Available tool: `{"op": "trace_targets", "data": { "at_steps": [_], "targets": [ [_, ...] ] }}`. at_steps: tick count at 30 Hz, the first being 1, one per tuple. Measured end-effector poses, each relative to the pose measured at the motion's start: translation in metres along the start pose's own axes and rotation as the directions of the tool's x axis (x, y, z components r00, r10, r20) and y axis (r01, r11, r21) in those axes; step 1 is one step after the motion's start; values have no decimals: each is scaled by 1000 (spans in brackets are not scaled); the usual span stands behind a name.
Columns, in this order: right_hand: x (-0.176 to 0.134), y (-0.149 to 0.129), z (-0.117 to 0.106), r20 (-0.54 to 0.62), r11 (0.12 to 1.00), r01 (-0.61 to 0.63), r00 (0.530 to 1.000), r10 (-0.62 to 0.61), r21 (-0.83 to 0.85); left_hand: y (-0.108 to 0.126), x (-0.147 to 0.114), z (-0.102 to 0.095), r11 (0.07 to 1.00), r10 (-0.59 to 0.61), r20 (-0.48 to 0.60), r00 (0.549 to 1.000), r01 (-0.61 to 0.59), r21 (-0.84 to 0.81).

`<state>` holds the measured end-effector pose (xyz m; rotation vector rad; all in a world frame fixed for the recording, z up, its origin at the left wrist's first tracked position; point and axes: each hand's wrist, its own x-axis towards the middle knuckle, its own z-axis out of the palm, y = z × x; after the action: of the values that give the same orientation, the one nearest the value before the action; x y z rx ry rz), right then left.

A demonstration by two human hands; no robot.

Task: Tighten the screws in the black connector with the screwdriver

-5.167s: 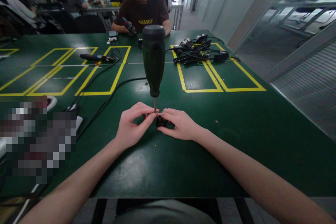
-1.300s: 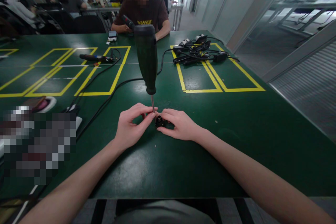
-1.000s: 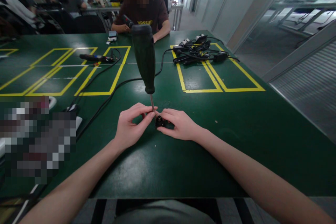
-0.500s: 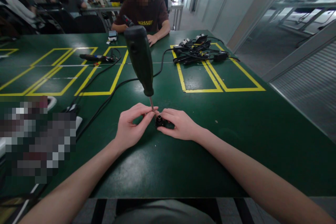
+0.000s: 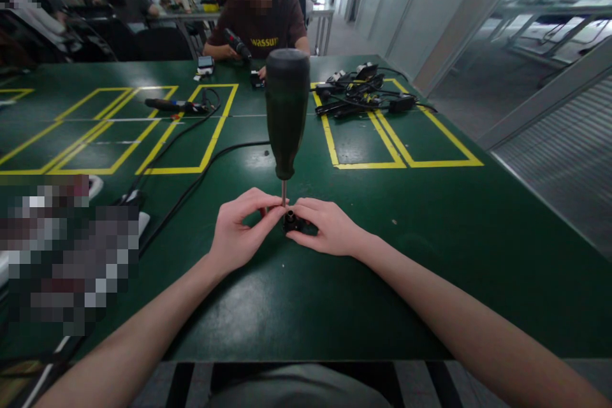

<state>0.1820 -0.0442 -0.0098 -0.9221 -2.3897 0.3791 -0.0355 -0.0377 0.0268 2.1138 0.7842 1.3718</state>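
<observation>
A broad stretch of green surface (image 5: 382,306) runs in from the near edge, giving both forearms room. Well inside that edge, the right grip (image 5: 325,226) holds a small black part (image 5: 291,222) down, and the left grip (image 5: 241,226) pinches the shaft of an upright screwdriver (image 5: 287,115) just beside it. More room opens toward the right edge. Beyond, tangled cables (image 5: 363,95) lie near the far right corner; a person (image 5: 261,22) sits at the far edge.

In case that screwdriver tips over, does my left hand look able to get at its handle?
Likely yes: the handle stands just above your left hand, which pinches the shaft, and nothing visible lies between.
</observation>
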Motion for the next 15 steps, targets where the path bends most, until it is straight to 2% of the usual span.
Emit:
{"op": "trace_targets", "data": {
  "at_steps": [9, 15],
  "targets": [
    [0, -1, -1, 1, 1000, 1, 1000, -1, -9, 0, -1, 0, 999, 35, 10, 999, -35, -10],
    [0, -1, -1, -8, 1000, 9, 1000, -9, -7, 4, 2, 1, 999, 14, 17, 1000, -15, 31]
  ]
}}
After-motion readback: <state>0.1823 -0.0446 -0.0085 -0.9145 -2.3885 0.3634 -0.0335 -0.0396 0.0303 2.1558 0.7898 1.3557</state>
